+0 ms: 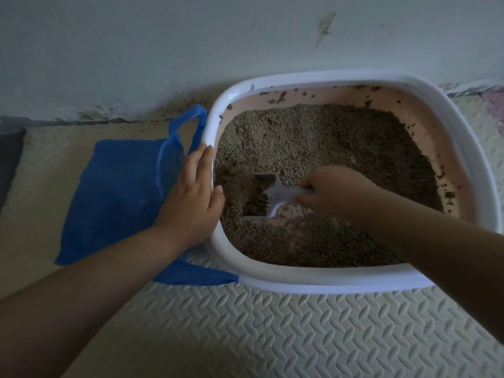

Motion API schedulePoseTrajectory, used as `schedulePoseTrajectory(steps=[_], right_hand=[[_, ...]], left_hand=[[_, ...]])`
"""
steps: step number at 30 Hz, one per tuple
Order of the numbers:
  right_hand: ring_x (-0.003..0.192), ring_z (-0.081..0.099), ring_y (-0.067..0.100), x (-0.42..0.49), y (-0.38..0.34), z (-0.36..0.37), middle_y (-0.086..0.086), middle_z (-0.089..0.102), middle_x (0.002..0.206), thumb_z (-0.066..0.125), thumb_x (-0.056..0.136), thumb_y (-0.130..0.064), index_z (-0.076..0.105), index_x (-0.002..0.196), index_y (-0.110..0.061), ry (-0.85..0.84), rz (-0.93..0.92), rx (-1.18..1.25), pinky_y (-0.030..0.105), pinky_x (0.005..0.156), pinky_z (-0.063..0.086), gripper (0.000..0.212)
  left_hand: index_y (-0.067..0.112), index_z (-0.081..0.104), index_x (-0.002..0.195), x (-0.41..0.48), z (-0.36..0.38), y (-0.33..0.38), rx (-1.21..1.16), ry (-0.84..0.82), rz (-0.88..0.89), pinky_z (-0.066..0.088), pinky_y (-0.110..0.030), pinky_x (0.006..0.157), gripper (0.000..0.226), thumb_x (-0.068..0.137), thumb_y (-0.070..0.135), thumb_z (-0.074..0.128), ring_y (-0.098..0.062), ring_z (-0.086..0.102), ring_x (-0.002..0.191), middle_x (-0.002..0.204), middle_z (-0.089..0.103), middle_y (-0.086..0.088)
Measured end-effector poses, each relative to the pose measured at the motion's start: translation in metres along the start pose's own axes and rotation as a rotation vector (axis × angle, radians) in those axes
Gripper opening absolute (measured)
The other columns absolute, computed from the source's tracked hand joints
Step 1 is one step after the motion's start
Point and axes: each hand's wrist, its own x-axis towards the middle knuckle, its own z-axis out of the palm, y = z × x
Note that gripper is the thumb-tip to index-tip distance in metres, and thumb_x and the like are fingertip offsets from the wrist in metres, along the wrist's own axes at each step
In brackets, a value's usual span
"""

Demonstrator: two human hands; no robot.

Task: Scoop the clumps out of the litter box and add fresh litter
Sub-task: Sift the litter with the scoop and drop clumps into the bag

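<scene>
A white-rimmed litter box [341, 282] with pink inner walls stands on the floor against the wall, holding brown-grey litter [313, 137]. My right hand [330, 190] is shut on the handle of a grey scoop [268, 190], whose blade sits at the box's left side loaded with a dark clump [240, 184]. My left hand [191, 192] rests flat on the box's left rim, fingers straight, thumb hooked over the inner edge. A blue plastic bag [117, 197] lies flat on the floor just left of the box, partly under my left wrist.
Cream foam floor mats [300, 334] with a leaf pattern cover the floor in front. A pale wall [163, 50] runs right behind the box, with spilled litter grains along its base. Dried bits stick to the box's pink walls.
</scene>
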Motion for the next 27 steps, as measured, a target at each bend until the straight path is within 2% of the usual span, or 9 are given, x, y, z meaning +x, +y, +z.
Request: schedulePoseTrajectory(steps=[4, 8, 12, 14, 17, 22, 27], right_hand=[[0.061, 0.053, 0.017, 0.027, 0.001, 0.004, -0.001, 0.057, 0.068, 0.047, 0.095, -0.047, 0.058, 0.078, -0.023, -0.019, -0.036, 0.017, 0.024, 0.051, 0.035, 0.032], [0.068, 0.057, 0.020, 0.029, 0.013, 0.020, 0.002, 0.059, 0.074, 0.046, 0.095, -0.050, 0.060, 0.091, -0.024, -0.004, -0.045, 0.185, 0.029, 0.055, 0.035, 0.030], [0.061, 0.052, 0.015, 0.015, 0.020, 0.034, -0.004, 0.053, 0.065, 0.048, 0.097, -0.042, 0.053, 0.079, -0.034, 0.024, -0.006, 0.296, 0.030, 0.051, 0.033, 0.020], [0.059, 0.055, 0.014, 0.006, 0.028, 0.033, -0.004, 0.057, 0.065, 0.050, 0.096, -0.042, 0.056, 0.080, -0.034, 0.084, 0.062, 0.376, 0.029, 0.052, 0.036, 0.019], [0.049, 0.047, 0.013, -0.012, 0.043, 0.026, -0.003, 0.051, 0.057, 0.051, 0.096, -0.041, 0.057, 0.076, -0.028, 0.206, 0.143, 0.493, 0.028, 0.049, 0.031, 0.024], [0.043, 0.041, 0.008, -0.033, 0.050, 0.021, -0.002, 0.046, 0.055, 0.054, 0.095, -0.038, 0.065, 0.088, -0.026, 0.328, 0.192, 0.564, 0.028, 0.048, 0.030, 0.018], [0.040, 0.041, 0.005, -0.047, 0.039, 0.021, -0.004, 0.046, 0.051, 0.055, 0.094, -0.038, 0.065, 0.088, -0.027, 0.345, 0.164, 0.557, 0.027, 0.046, 0.029, 0.016]], left_hand=[[0.008, 0.015, 0.151, 0.000, 0.000, 0.000, -0.063, 0.010, -0.006, 0.022, -0.027, 0.111, 0.063, 0.092, 0.027, 0.030, -0.018, 0.018, 0.143, 0.155, 0.012, -0.004], [0.009, 0.014, 0.151, -0.001, 0.001, -0.001, -0.074, 0.017, -0.001, 0.023, -0.026, 0.111, 0.064, 0.092, 0.028, 0.029, -0.017, 0.019, 0.142, 0.155, 0.012, -0.003], [0.010, 0.013, 0.151, -0.002, 0.000, 0.000, -0.081, 0.021, -0.003, 0.023, -0.024, 0.109, 0.065, 0.092, 0.028, 0.028, -0.018, 0.020, 0.142, 0.155, 0.011, -0.002], [0.009, 0.013, 0.151, -0.002, 0.001, 0.000, -0.082, 0.028, -0.002, 0.024, -0.024, 0.108, 0.065, 0.091, 0.028, 0.028, -0.018, 0.021, 0.141, 0.155, 0.011, -0.003], [0.008, 0.015, 0.151, -0.002, 0.002, -0.001, -0.079, 0.037, 0.002, 0.024, -0.023, 0.108, 0.066, 0.090, 0.029, 0.028, -0.019, 0.023, 0.141, 0.154, 0.013, -0.004], [0.006, 0.016, 0.150, -0.003, 0.002, -0.001, -0.067, 0.038, 0.009, 0.022, -0.022, 0.108, 0.065, 0.090, 0.026, 0.031, -0.020, 0.023, 0.141, 0.153, 0.014, -0.005], [0.007, 0.014, 0.150, -0.004, -0.002, 0.002, -0.063, 0.024, 0.006, 0.035, -0.035, 0.109, 0.063, 0.095, 0.015, 0.043, -0.024, 0.028, 0.139, 0.154, 0.013, -0.007]])
